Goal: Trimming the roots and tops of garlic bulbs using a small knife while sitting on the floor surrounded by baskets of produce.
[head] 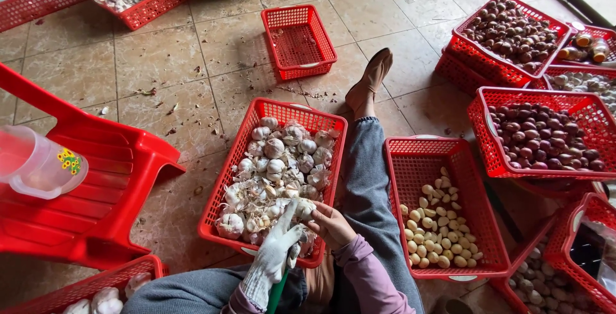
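Over the red plastic basket (226, 179) of white garlic bulbs on the tiled floor, the white-gloved left hand (277, 252) and bare right hand (331, 225) close their fingers together around one garlic bulb (304, 209).

light: soft, even daylight | shadows: faint | focus: sharp | edges: slight wide-angle bend

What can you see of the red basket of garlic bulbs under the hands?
The red rectangular plastic mesh basket sits flat on the tiled floor, beside the person's outstretched leg. It has latticed walls and a solid rim, and holds white garlic bulbs, loose cloves and papery skins. The white-gloved left hand and bare right hand meet on a bulb over its near edge.
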